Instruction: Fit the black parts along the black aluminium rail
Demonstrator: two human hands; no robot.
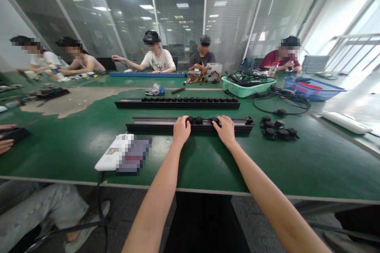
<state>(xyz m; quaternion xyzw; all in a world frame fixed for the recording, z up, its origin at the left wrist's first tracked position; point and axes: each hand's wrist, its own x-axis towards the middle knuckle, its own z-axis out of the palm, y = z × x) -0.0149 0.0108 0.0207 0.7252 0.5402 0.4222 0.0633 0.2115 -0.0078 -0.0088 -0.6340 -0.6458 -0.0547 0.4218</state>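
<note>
Well, starting at the far left of our green table (pixel 208 170), we see another person's hand (pixel 6 145) by a dark box (pixel 21 134), and beyond it a pale, bare-looking patch (pixel 71 101) on the tabletop. Next comes a white gadget (pixel 111 156) with a dark, blurred flat thing (pixel 135 156) just beside it, near our edge. Past those, two long black rails lie side by side, apart from each other: the far rail (pixel 175 105) carries a row of black blocks (pixel 190 99), with a glove (pixel 154 89) behind it, and the near rail (pixel 154 127) lies right under our hands. Our left hand (pixel 181 129) has its fingers and thumb at a left block (pixel 190 119) on that near rail, though we cannot tell whether they pinch it. Then a middle block (pixel 198 120) sits in the gap between our hands. Our right hand (pixel 226 129) touches a right block (pixel 214 119) with thumb and forefinger; again we cannot tell how firmly they close. Farther right, we have a green basket (pixel 248 91) full of dark cables, some loose blocks (pixel 269 133) grouped near the rail's end, a blue basket (pixel 311 92) behind them, and a white bar (pixel 346 122).
</note>
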